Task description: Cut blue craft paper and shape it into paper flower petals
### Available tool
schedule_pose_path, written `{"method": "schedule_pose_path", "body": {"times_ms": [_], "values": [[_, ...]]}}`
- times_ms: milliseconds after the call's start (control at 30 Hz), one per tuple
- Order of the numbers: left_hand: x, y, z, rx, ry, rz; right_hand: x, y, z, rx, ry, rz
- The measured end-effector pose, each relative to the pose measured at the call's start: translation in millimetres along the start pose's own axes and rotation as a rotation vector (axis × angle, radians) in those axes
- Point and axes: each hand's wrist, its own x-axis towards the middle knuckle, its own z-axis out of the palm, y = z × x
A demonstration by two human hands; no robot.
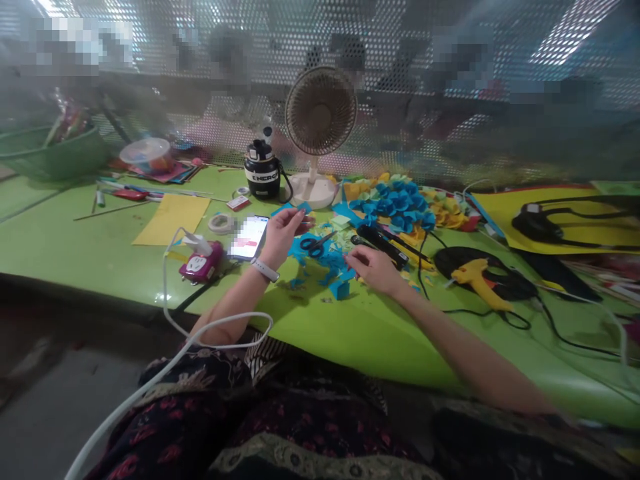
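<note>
Left hand pinches a blue paper bit, raised probably to eyeball it. Right hand lies loose, scraps under its fingers.

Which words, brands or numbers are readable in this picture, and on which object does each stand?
"ENERG": white band on the black jar; the word's end curves out of sight.
Phone screen: blurred, unreadable.
Small red-and-white box: print too small.
Pink device: white mark, unreadable.
Blue paper piece in the left hand: no print seen.
</note>
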Motion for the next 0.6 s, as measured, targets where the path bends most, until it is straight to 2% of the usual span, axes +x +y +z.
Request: {"method": "schedule_pose_path", "body": {"times_ms": [167,300,467,600], "values": [[3,-1,1.2,-0.032,0.004,-0.024,39,-19,11,-0.424,-0.092,0.028],[5,0,1.6,-0.080,0.035,-0.048,74,-28,30,-0.625,-0.225,0.215],[7,-6,2.3,-0.100,0.031,-0.035,94,-20,46,-0.612,-0.278,0.288],[9,-13,1.5,-0.088,0.018,-0.040,94,-14,43,-0.516,-0.302,0.336]]}}
